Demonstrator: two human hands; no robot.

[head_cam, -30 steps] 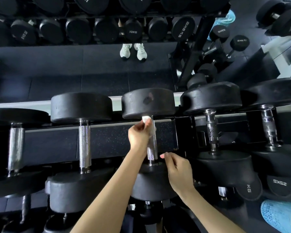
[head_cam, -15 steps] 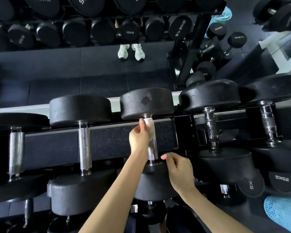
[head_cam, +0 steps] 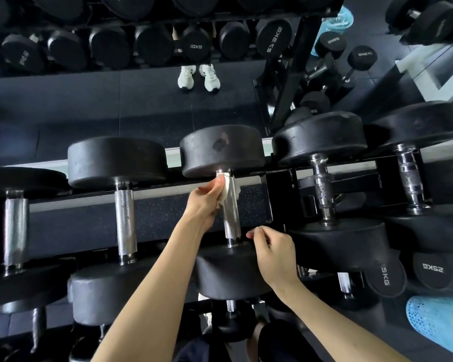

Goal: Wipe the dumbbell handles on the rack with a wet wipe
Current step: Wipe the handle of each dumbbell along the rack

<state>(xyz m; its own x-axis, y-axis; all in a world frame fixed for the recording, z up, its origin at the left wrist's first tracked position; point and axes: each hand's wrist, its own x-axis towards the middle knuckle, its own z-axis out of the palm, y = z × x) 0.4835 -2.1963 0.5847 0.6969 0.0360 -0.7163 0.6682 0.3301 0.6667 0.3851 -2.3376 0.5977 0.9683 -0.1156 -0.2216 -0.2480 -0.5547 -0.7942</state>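
A row of black dumbbells lies across the rack point(head_cam: 168, 190) in front of me, steel handles pointing away. My left hand point(head_cam: 207, 199) pinches a white wet wipe point(head_cam: 226, 185) against the top of the middle dumbbell's knurled handle point(head_cam: 232, 218), just under its far head point(head_cam: 221, 151). My right hand point(head_cam: 273, 254) rests on the near head point(head_cam: 225, 273) of the same dumbbell, fingers loosely curled, holding nothing I can see. The wipe is partly hidden by my fingers.
Neighbouring handles stand to the left point(head_cam: 125, 220) and right point(head_cam: 322, 189). A mirror behind the rack reflects more dumbbells and white shoes point(head_cam: 198, 77). A light blue mesh object point(head_cam: 439, 327) sits at lower right. Lower rack dumbbells lie below my arms.
My left hand with the wipe stays at the top of the middle handle, shifting slightly along it. My right hand stays on the near head.
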